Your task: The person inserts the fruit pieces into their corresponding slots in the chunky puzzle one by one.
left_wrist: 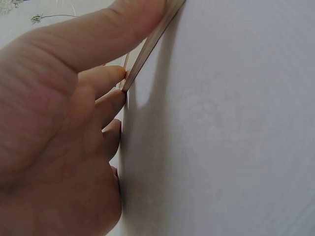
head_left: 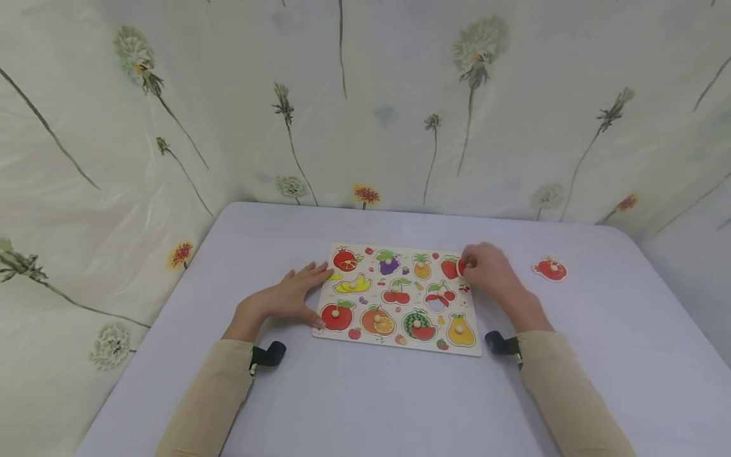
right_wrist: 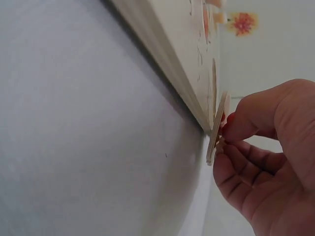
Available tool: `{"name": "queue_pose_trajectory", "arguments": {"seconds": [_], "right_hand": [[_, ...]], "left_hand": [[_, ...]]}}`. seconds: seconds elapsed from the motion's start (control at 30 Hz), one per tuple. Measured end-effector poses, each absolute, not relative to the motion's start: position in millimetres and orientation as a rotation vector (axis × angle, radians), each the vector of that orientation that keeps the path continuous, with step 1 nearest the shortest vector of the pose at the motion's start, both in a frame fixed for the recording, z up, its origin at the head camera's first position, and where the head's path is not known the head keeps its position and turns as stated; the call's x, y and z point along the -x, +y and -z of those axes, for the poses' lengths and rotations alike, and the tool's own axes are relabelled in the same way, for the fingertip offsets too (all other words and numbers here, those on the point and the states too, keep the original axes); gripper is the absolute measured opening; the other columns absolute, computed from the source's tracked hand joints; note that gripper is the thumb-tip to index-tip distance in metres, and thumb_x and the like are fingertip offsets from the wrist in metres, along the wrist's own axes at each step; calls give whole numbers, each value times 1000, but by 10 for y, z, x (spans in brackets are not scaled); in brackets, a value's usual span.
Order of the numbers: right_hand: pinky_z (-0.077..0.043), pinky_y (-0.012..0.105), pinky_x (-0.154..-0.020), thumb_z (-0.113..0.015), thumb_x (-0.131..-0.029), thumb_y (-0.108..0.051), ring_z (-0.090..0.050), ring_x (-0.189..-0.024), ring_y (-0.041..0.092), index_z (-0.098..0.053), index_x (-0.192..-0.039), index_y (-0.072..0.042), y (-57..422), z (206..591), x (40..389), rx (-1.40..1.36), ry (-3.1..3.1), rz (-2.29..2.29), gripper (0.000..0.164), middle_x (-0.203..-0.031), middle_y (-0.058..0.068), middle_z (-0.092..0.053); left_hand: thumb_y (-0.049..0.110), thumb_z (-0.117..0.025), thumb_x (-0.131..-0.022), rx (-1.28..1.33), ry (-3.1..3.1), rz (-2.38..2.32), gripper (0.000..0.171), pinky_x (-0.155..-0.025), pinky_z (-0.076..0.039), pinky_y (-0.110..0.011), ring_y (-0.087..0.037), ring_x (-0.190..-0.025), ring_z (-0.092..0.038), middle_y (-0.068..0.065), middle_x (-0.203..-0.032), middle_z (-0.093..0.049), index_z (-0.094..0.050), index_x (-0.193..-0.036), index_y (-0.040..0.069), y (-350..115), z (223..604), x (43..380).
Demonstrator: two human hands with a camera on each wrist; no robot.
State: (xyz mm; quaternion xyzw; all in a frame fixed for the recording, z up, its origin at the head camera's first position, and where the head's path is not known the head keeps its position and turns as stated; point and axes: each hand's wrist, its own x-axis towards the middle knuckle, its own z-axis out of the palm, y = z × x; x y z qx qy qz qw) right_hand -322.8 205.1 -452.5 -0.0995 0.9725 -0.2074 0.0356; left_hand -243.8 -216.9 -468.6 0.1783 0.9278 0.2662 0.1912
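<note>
A wooden fruit knob puzzle board (head_left: 374, 249) lies on the table, with several knobbed pieces in it. My left hand (head_left: 291, 293) rests along its left edge, fingers spread and thumb on the near left corner. In the left wrist view the thumb (left_wrist: 98, 37) lies over the board's edge. My right hand (head_left: 490, 270) pinches a red puzzle piece (right_wrist: 216, 132) by its knob at the far right corner. That piece is tilted beside the strawberry picture (head_left: 449, 268); its printed face is mostly hidden by the fingers. A pomegranate piece (head_left: 551, 269) lies right of the board.
The white-covered table (head_left: 388, 400) reaches past the board on all sides. A curtain with dandelion prints (head_left: 388, 114) hangs behind and to the left. Dark wrist cameras (head_left: 501, 343) are strapped at both sleeves, close to the tabletop.
</note>
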Motion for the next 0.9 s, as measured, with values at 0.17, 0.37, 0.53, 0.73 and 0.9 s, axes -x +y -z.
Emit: {"name": "queue_pose_trajectory", "arguments": {"seconds": [0.17, 0.37, 0.53, 0.73, 0.9], "right_hand": [[-49, 36, -77, -62, -88, -8, -51, -95, 29, -67, -101, -6, 1948, 4537, 3234, 336, 2974, 600, 14, -102, 14, -59], [-46, 32, -70, -61, -89, -7, -52, -93, 28, -67, -99, -6, 1855, 4496, 3202, 369, 2956, 588, 12, -100, 12, -57], [-46, 30, -68, -59, -89, -5, -52, -93, 28, -67, -98, -5, 1834, 4474, 3182, 384, 2945, 579, 12, -100, 13, -57], [-46, 30, -68, -58, -87, -3, -53, -89, 26, -68, -99, -7, 1811, 4455, 3210, 446, 2924, 541, 16, -96, 11, -57], [-45, 29, -66, -57, -87, -1, -54, -88, 26, -69, -102, -6, 1801, 4434, 3233, 473, 2913, 510, 20, -97, 11, -57]], "left_hand": [[45, -84, -71, -510, 2604, -748, 109, -126, -1, -57, -26, -158, 0, 1, -169, -12, -23, -159, 25, -2165, 4695, 2445], [45, -84, -71, -495, 2602, -753, 109, -126, -1, -56, -25, -158, 1, 1, -169, -11, -22, -159, 26, -2177, 4708, 2448], [44, -84, -71, -505, 2605, -751, 109, -127, -1, -56, -25, -158, 0, 1, -169, -11, -23, -159, 26, -2172, 4702, 2451], [44, -84, -71, -500, 2598, -752, 109, -126, -1, -57, -26, -158, 0, 0, -169, -11, -23, -159, 26, -2167, 4689, 2443], [44, -84, -72, -497, 2605, -745, 108, -127, -1, -56, -25, -158, 0, 1, -169, -11, -23, -159, 26, -2168, 4686, 2446]]}}
